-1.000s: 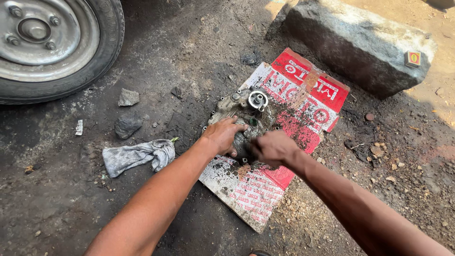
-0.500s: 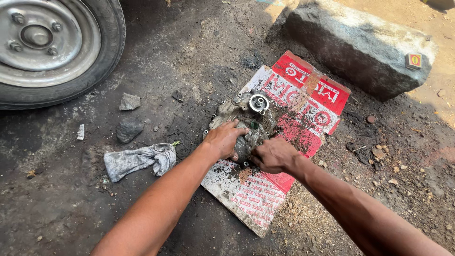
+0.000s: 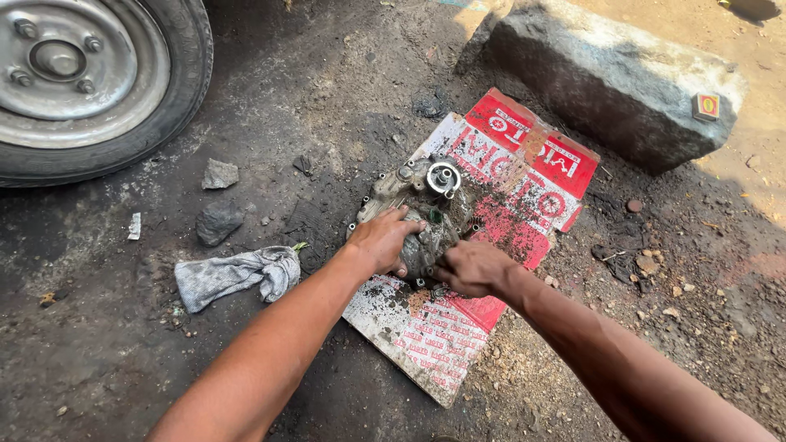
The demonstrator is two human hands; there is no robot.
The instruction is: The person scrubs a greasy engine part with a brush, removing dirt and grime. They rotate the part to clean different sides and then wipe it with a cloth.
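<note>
Daylight is soft and shaded over the oily ground [image 3: 327,106], with bright sun at the upper right. The picture is sharp; the wheel [image 3: 74,74] bows slightly at the edge.
</note>
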